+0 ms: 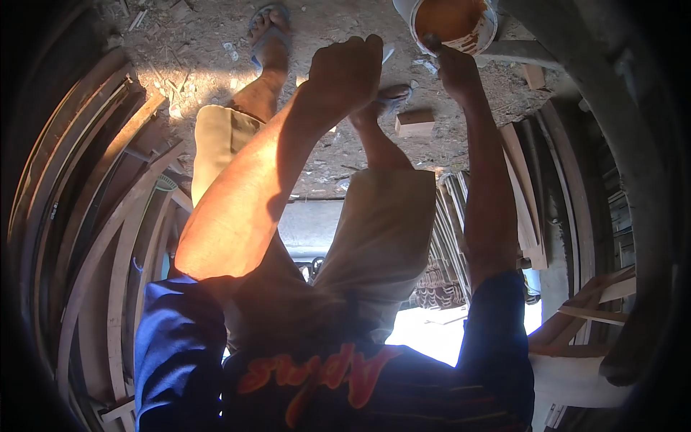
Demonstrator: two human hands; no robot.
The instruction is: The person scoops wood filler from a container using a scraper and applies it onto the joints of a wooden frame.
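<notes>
The left hand (345, 72) is curled closed, any contents hidden; the right hand (458, 75) bunches at the near rim of the orange-stained bucket (466, 45), its grip unclear; a careless downward press there could tip it, spilling whatever it contains.

You wear a dark blue shirt (317, 409) whose short sleeves (176, 327) end near the elbows, with red script lettering (320, 371) and faint thin stripes across the front. Your shorts (378, 230) are beige, your sandals (269, 36) grey-blue with straps. Your left hand (345, 72) and right hand (455, 68) are bare.
</notes>
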